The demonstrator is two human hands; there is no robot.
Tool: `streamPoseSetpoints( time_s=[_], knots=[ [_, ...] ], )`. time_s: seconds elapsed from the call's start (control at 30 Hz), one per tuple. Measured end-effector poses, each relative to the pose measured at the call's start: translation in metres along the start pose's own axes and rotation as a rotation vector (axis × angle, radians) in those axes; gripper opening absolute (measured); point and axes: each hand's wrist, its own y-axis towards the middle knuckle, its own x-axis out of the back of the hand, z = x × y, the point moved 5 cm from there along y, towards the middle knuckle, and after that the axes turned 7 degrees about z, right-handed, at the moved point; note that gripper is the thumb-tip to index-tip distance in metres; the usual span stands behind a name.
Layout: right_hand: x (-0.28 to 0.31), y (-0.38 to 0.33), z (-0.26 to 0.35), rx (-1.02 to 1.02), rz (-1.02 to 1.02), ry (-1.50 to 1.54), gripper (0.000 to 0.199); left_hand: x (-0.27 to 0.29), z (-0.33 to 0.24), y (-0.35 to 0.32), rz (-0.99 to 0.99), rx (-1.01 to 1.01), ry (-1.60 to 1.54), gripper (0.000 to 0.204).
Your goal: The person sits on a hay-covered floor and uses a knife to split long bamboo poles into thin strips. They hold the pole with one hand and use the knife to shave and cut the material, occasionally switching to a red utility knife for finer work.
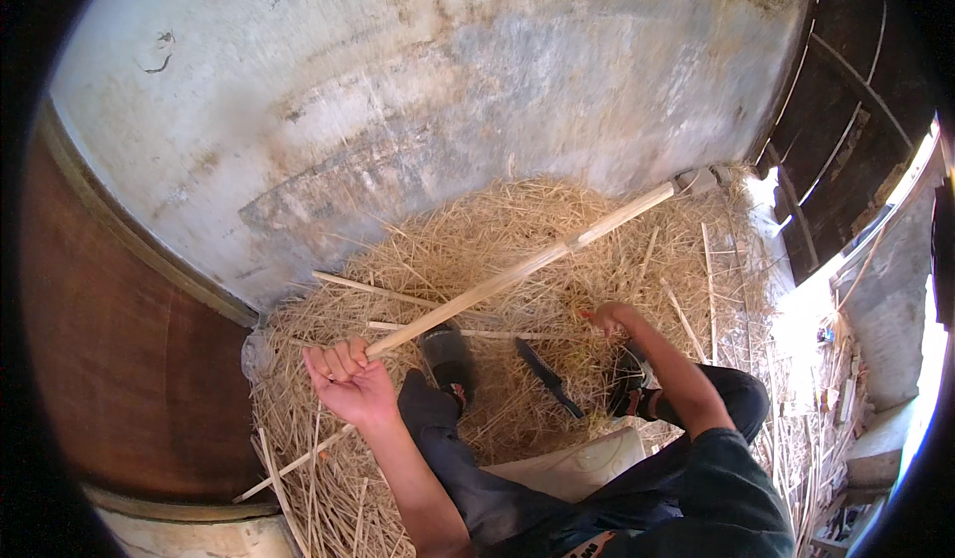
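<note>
My left hand (351, 384) is closed around the near end of a long, pale wooden stick (507, 278). The stick slants up to the right, across the straw, and its far end comes close to the wall. My right hand (619, 319) is over the straw to the right, apart from the stick. Its fingers look loosely spread; a small reddish spot shows at the fingertips, too small to make out. Between my feet lies a dark knife (545, 374), its narrow handle end toward me.
Straw and thin sticks (477, 232) cover the floor. A stained pale wall (418, 91) rises ahead, with a brown panel (139, 339) at the left. Below me is a pale block-like seat (577, 465). Dark boards (846, 91) and bright light are at the right.
</note>
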Motion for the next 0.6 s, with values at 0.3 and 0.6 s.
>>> streamPoseSetpoints(
  time_s=[0.3, 0.6],
  knots=[
    [0.125, -0.246, 0.073, 0.659, -0.561, 0.273, 0.046, -0.01, -0.042, -0.006, 0.265, -0.136, -0.019, 0.035],
    [0.114, -0.365, 0.019, 0.56, -0.948, 0.09, 0.042, -0.074, -0.071, -0.026, 0.414, -0.112, -0.028, 0.053]
  ],
)
